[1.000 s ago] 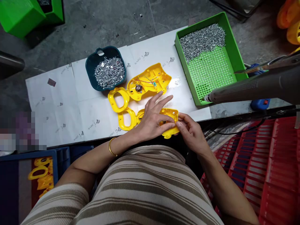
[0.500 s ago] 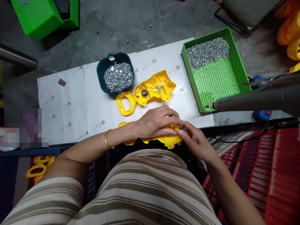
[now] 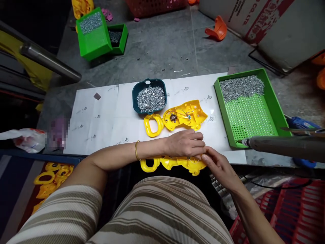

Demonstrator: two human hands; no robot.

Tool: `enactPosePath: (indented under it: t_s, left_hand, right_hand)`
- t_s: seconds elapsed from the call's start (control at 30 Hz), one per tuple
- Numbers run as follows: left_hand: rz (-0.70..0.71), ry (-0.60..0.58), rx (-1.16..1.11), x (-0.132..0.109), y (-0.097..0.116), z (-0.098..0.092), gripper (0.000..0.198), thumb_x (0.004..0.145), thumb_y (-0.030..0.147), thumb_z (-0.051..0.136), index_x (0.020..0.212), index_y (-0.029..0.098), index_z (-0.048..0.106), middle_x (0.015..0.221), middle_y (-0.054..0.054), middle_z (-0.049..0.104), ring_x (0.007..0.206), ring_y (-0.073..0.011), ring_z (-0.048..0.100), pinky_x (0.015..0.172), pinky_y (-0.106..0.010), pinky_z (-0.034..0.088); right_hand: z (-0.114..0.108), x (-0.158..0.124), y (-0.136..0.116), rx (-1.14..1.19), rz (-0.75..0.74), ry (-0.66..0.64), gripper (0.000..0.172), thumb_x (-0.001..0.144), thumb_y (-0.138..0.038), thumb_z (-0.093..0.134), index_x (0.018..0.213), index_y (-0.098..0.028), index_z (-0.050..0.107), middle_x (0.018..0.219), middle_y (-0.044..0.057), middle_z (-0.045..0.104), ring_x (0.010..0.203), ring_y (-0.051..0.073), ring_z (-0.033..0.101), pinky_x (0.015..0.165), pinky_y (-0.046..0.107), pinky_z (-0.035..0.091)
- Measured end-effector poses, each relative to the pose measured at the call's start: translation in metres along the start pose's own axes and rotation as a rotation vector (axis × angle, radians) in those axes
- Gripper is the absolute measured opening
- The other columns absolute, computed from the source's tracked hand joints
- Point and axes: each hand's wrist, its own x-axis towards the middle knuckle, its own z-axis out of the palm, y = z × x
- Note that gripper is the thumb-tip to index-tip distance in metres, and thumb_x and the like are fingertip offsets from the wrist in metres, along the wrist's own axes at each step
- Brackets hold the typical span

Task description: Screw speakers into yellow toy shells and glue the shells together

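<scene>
Left hand [image 3: 185, 144] lies curled over the yellow shell [image 3: 175, 163], gripping it, right hand [image 3: 219, 166] pinching its right end.

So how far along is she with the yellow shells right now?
Done: nothing looks closed up; one shell half lies open on the paper, wires and a small round part showing.
In hand: the left hand presses on the near shell at the table edge, and the right hand grips its end.
Left: screws wait in the bowl and green tray, and the driver hangs untouched.
</scene>
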Motion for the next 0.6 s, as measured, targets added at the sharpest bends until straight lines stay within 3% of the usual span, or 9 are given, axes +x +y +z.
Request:
enactPosePath:
  t_s: [0.1, 0.17, 0.23, 0.33, 0.43, 0.5, 0.6]
  left_hand:
    - [-0.017, -0.029, 0.020, 0.001, -0.006, -0.004, 0.041, 0.104, 0.040, 0.033, 0.101, 0.020, 0.068, 0.100, -0.006, 0.072, 0.091, -0.0190, 0.059, 0.066, -0.032, 0.042]
    - [-0.028, 0.039, 0.026, -0.007, -0.009, -0.008, 0.039, 0.101, 0.048, 0.039, 0.110, 0.022, 0.067, 0.111, -0.006, 0.071, 0.097, -0.0200, 0.059, 0.071, -0.032, 0.044]
    - [-0.091, 0.138, 0.032, -0.023, -0.011, -0.012, 0.039, 0.097, 0.054, 0.046, 0.112, 0.024, 0.067, 0.115, -0.005, 0.070, 0.102, -0.0205, 0.059, 0.079, -0.033, 0.046]
    - [-0.445, 0.277, 0.078, -0.055, -0.012, -0.016, 0.030, 0.096, 0.047, 0.050, 0.099, 0.024, 0.070, 0.108, -0.003, 0.071, 0.102, -0.0210, 0.057, 0.089, -0.036, 0.045]
    - [-0.855, 0.362, 0.150, -0.078, -0.013, -0.019, 0.027, 0.094, 0.040, 0.053, 0.106, 0.021, 0.069, 0.113, -0.008, 0.068, 0.109, -0.0253, 0.053, 0.095, -0.042, 0.042]
    - [-0.981, 0.361, 0.213, -0.084, -0.014, -0.020, 0.031, 0.092, 0.040, 0.056, 0.114, 0.021, 0.066, 0.123, -0.010, 0.063, 0.115, -0.0286, 0.049, 0.098, -0.047, 0.039]
    - [-1.021, 0.332, 0.271, -0.080, -0.018, -0.020, 0.029, 0.091, 0.042, 0.058, 0.113, 0.024, 0.067, 0.132, -0.009, 0.057, 0.122, -0.0311, 0.044, 0.100, -0.050, 0.035]
  right_hand:
    - [-0.006, 0.005, -0.002, -0.055, -0.002, -0.015, 0.036, 0.094, -0.045, 0.048, 0.112, -0.019, 0.063, 0.093, 0.006, 0.071, 0.078, 0.018, 0.067, 0.063, 0.029, 0.059]
    - [-0.010, 0.003, -0.009, -0.177, 0.001, 0.008, 0.037, 0.095, -0.046, 0.044, 0.112, -0.020, 0.064, 0.093, 0.006, 0.072, 0.072, 0.017, 0.066, 0.058, 0.028, 0.057]
    - [-0.014, 0.002, -0.021, -0.394, -0.052, 0.116, 0.035, 0.095, -0.045, 0.045, 0.110, -0.020, 0.066, 0.093, 0.007, 0.071, 0.070, 0.017, 0.065, 0.061, 0.030, 0.055]
    - [-0.013, 0.015, -0.047, -0.653, -0.227, 0.337, 0.026, 0.093, -0.039, 0.054, 0.104, -0.021, 0.068, 0.090, 0.007, 0.070, 0.066, 0.017, 0.062, 0.065, 0.032, 0.051]
    - [-0.002, 0.053, -0.071, -0.753, -0.379, 0.368, 0.021, 0.093, -0.036, 0.055, 0.099, -0.023, 0.070, 0.089, 0.006, 0.070, 0.068, 0.016, 0.062, 0.060, 0.031, 0.046]
    - [0.007, 0.086, -0.080, -0.864, -0.403, 0.327, 0.022, 0.093, -0.035, 0.052, 0.098, -0.023, 0.070, 0.093, 0.006, 0.070, 0.078, 0.018, 0.064, 0.058, 0.031, 0.041]
    - [0.016, 0.125, -0.084, -0.981, -0.362, 0.250, 0.023, 0.093, -0.032, 0.050, 0.101, -0.025, 0.070, 0.097, 0.006, 0.069, 0.088, 0.022, 0.062, 0.053, 0.030, 0.031]
